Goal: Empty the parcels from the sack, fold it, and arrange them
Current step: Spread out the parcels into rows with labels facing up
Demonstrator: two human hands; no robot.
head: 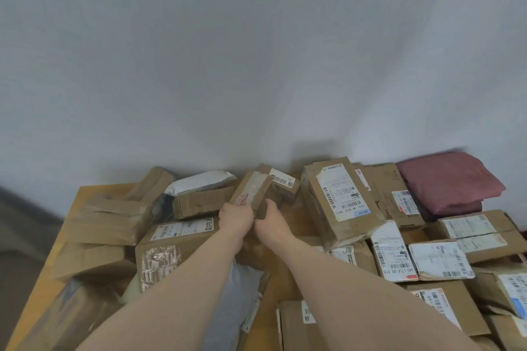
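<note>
Head cam: both hands, left (236, 218) and right (272, 221), grip 1 small taped box (251, 190) above the parcel pile, folded maroon sack (449, 179) far right I think, table (91, 190) underneath

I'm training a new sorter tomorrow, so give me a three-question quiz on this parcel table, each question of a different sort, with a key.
1. True or false: both hands grip the same small taped box.
2. The folded maroon sack lies at which corner of the table? A) far right B) near left C) far left
3. Fill in: the big box with the long white label is to the ___ of the right hand.

Key: 1 true: the left hand and right hand both hold it. 2 A. 3 right.
</note>
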